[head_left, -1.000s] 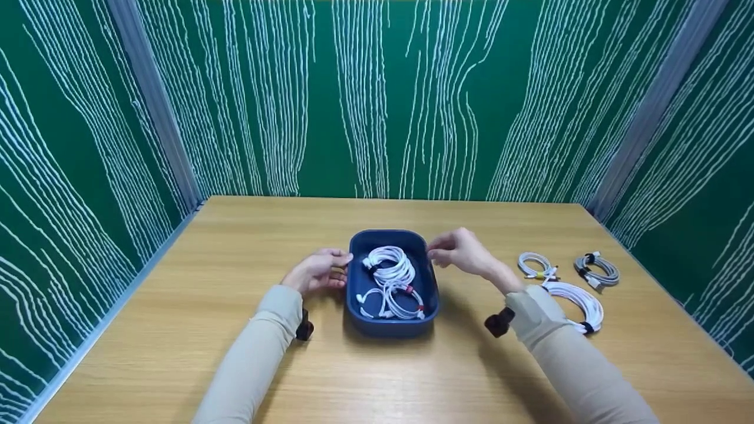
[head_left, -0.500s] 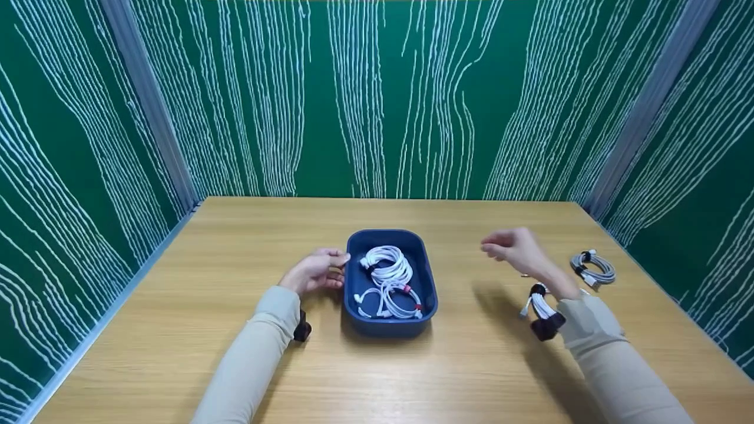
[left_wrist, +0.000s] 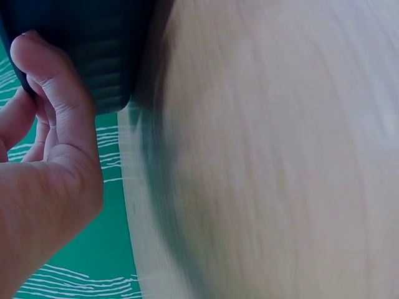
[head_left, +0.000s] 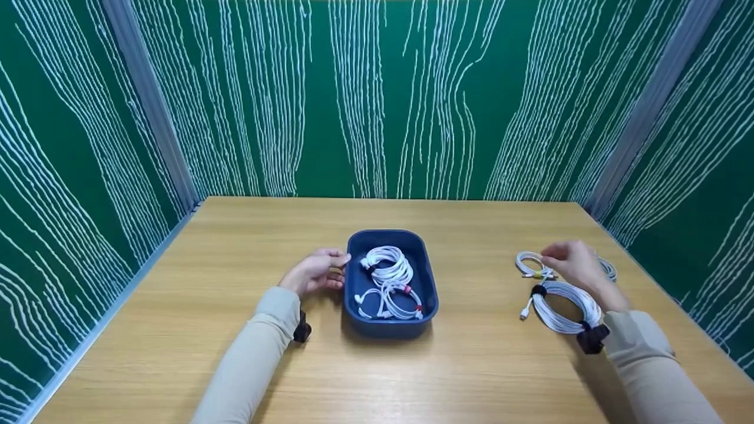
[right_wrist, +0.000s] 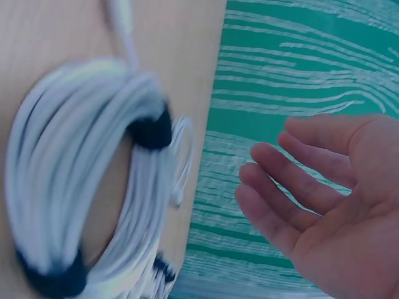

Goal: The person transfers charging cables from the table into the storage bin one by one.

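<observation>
Near the middle of the wooden table stands a dark blue bin [head_left: 433, 294], with a thick white coiled cable [head_left: 396, 272] and thinner white cables with red ties [head_left: 406, 309] inside. My left hand [head_left: 315, 272] holds the bin's left rim, thumb at the edge and other fingers bent by the outer wall [left_wrist: 109, 68]. Over at the right, my right hand [head_left: 577, 268] hovers above the cables with loosely bent fingers and nothing in them. Beneath and near it lie a large white coil with black ties [head_left: 568, 306], a small coil with a yellow tie [head_left: 530, 268] and a partly hidden grey coil [head_left: 609, 270].
The wooden table [head_left: 265, 229] stretches around the bin on every side. Green walls [head_left: 383, 118] with white wavy lines rise behind it and at both sides, with grey posts [head_left: 648, 112] in the corners.
My right hand has moved away from the bin's right rim, out to the right over the loose cable coils. My left hand has stayed at the bin, which looks unmoved.
</observation>
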`<state>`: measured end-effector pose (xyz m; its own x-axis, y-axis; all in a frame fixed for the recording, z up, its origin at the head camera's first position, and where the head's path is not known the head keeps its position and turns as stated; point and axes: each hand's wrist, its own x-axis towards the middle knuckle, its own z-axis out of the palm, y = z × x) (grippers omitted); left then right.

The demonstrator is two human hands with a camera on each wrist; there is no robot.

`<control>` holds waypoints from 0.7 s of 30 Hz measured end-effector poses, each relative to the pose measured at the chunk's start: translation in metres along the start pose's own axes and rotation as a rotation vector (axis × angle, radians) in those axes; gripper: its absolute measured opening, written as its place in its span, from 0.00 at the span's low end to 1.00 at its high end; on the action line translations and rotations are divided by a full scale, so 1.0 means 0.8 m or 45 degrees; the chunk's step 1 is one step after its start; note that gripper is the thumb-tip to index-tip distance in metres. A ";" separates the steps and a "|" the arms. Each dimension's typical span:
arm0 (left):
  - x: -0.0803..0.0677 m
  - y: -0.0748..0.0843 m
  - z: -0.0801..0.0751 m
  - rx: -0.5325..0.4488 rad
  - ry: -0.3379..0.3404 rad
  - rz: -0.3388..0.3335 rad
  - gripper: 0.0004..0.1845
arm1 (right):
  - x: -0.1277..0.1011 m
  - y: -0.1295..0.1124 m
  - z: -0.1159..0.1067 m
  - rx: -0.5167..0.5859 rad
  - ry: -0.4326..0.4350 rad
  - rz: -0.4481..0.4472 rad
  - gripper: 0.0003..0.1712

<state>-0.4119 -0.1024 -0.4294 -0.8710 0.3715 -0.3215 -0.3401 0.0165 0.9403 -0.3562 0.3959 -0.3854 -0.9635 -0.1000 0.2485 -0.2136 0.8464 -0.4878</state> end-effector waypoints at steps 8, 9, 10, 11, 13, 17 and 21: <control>0.001 -0.003 0.000 -0.008 0.005 -0.001 0.05 | -0.013 0.028 -0.009 -0.075 -0.111 0.088 0.17; 0.001 -0.003 0.000 -0.009 0.004 0.000 0.06 | -0.014 0.030 -0.009 -0.088 -0.139 0.104 0.17; 0.001 -0.002 0.000 -0.012 0.004 0.000 0.06 | -0.015 0.033 -0.010 -0.096 -0.169 0.120 0.18; 0.001 -0.002 -0.001 -0.013 0.001 0.000 0.06 | -0.016 0.035 -0.010 -0.109 -0.196 0.135 0.18; 0.002 -0.002 -0.001 -0.009 -0.008 0.004 0.07 | -0.018 0.040 -0.010 -0.167 -0.216 0.120 0.18; 0.003 -0.003 -0.002 -0.002 -0.017 0.006 0.07 | -0.021 0.048 -0.007 -0.193 -0.262 0.121 0.20; 0.003 -0.002 0.000 -0.003 -0.011 0.004 0.07 | -0.022 0.051 -0.006 -0.163 -0.329 0.188 0.23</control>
<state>-0.4138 -0.1017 -0.4317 -0.8689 0.3797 -0.3176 -0.3382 0.0134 0.9410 -0.3476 0.4351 -0.4056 -0.9952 -0.0867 -0.0461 -0.0620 0.9188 -0.3897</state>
